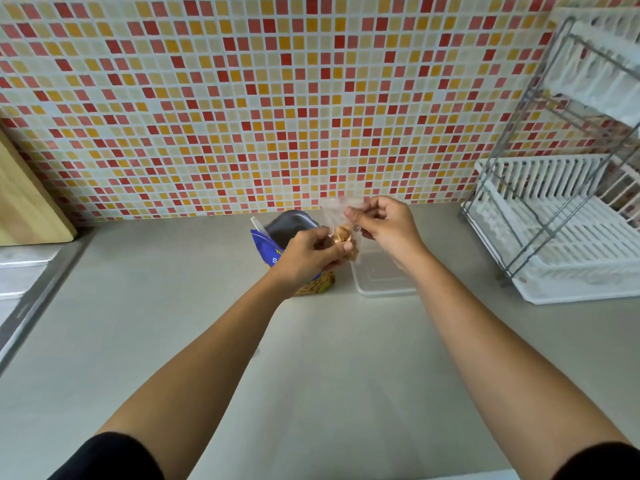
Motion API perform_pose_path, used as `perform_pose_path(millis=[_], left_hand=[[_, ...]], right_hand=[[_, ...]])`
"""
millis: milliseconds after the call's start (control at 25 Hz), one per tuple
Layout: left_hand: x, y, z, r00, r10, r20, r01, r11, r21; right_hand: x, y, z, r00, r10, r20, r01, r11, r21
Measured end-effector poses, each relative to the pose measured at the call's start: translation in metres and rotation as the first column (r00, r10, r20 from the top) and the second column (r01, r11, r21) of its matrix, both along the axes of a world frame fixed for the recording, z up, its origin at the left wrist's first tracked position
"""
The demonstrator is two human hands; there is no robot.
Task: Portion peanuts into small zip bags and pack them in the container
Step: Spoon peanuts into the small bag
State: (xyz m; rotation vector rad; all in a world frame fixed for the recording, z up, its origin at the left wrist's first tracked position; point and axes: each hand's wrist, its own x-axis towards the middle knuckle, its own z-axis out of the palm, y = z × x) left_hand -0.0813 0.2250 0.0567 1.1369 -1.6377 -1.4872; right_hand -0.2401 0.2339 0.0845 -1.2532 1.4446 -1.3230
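You held a small clear zip bag up in the air between both hands, above the desk. The fingers of your left hand were curled and pinched the lower part of the bag, where a clump of peanuts sat just above your thumb. The fingers of your right hand were curled too, and pinched the bag's top edge, thumb against the plastic. The bag hung between the two sets of fingers, its upper end by the right ones and its filled end by the left ones. I could not tell whether its zip was closed.

Below your left fingers and a little to their left, a blue packet stood on the desk with its mouth open; your left hand covered part of it. The clear container lay on the desk under your right fingers and wrist, just beside the packet, and your right forearm hid one corner of it.

Well to the right of your right fingers stood a white dish rack in a wire frame. Far to the left of your left fingers a wooden board leaned against the tiled wall. Black sleeves showed at your upper arms.
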Motion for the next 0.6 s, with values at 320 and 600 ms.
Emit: perform_pose_path(millis=[320, 600], left_hand=[[-0.069, 0.034, -0.043, 0.997, -0.023, -0.078, 0.041, 0.97, 0.24], [-0.127, 0.07, -0.094, 0.996, 0.089, 0.008, -0.086, 0.928, 0.362]], right_hand=[[-0.073, 0.032, -0.04, 0.998, -0.06, -0.028, 0.064, 0.982, 0.18], [-0.126, 0.067, -0.096, 0.993, -0.12, 0.009, 0.11, 0.938, 0.329]])
